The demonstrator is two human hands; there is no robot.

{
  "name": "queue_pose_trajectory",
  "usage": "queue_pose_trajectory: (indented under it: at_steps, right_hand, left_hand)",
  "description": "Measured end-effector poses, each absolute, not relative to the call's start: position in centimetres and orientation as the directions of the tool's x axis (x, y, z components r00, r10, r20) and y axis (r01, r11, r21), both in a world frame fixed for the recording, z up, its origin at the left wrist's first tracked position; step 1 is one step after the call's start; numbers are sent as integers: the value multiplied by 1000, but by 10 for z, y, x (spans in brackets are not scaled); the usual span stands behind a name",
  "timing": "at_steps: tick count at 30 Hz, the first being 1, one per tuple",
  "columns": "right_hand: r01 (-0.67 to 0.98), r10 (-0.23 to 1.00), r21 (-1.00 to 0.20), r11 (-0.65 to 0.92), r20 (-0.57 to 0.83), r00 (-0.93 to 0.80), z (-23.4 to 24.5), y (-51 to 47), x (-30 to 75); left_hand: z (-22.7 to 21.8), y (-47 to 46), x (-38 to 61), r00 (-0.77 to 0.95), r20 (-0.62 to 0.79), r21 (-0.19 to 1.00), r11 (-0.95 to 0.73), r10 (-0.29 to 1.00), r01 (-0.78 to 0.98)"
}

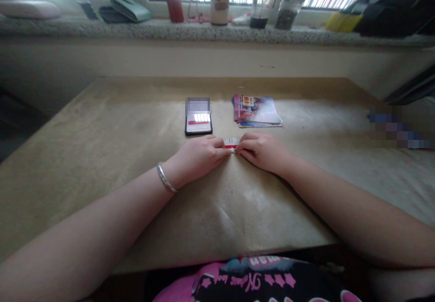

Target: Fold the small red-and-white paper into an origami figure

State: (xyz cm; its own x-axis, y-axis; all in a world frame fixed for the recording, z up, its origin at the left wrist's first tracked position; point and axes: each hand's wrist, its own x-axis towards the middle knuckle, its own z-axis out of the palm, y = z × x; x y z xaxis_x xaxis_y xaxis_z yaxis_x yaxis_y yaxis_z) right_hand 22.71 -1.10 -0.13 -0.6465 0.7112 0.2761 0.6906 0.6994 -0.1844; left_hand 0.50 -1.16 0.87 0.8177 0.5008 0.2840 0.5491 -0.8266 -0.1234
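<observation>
Both hands meet near the middle of the table over a small piece of white and red paper (231, 142). My left hand (204, 155), with a silver bangle (166, 178) at the wrist, pinches the paper's left side. On its right side, the fingers of my right hand (263, 150) are closed in a pinch too. The paper's near edge looks folded or raised, and its ends are hidden by my fingers. Just beyond my left hand lies a phone (199, 123) with a lit screen. A stack of colourful printed leaflets (258, 110) rests beyond my right hand.
The table (102, 157) has a pale, creased cover and ends at a wall. Above it, a stone windowsill (142, 31) carries a red bottle (175, 7), a tall white container (219, 1), a green case (129, 8) and a dark bag (397, 10). A blurred strip lies at the far right.
</observation>
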Motion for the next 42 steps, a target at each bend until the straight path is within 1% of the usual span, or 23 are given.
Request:
queue_pose_trajectory:
  at_steps: [10, 16, 23, 27, 30, 33, 38, 42]
  right_hand:
    - [726, 737, -157, 669, 267, -621, -2, -12, 226]
    - [738, 744, -143, 659, 262, -614, 0, -13, 224]
    - [712, 702, -90, 696, 293, -650, -2, -15, 226]
    - [712, 691, -39, 701, 281, -666, -1, -15, 228]
    - [706, 682, -10, 708, 273, -679, 0, -15, 226]
    - [711, 689, -19, 703, 267, -674, 3, -15, 224]
    - [730, 721, -60, 681, 235, -652, 7, -14, 225]
    - [730, 728, -77, 679, 204, -655, 9, -14, 227]
  left_hand:
    - [10, -11, 7, 828, 253, -137, -829, 501, 543]
    - [9, -11, 9, 817, 284, -125, -826, 501, 550]
    - [9, -12, 11, 814, 255, -111, -820, 522, 561]
    - [12, -12, 12, 816, 252, -111, -823, 519, 558]
    - [13, -10, 12, 822, 244, -90, -832, 514, 547]
    - [14, -10, 11, 823, 238, -61, -838, 516, 543]
    - [17, -10, 9, 820, 191, -43, -830, 539, 556]
    - [18, -9, 7, 829, 197, -32, -842, 523, 539]
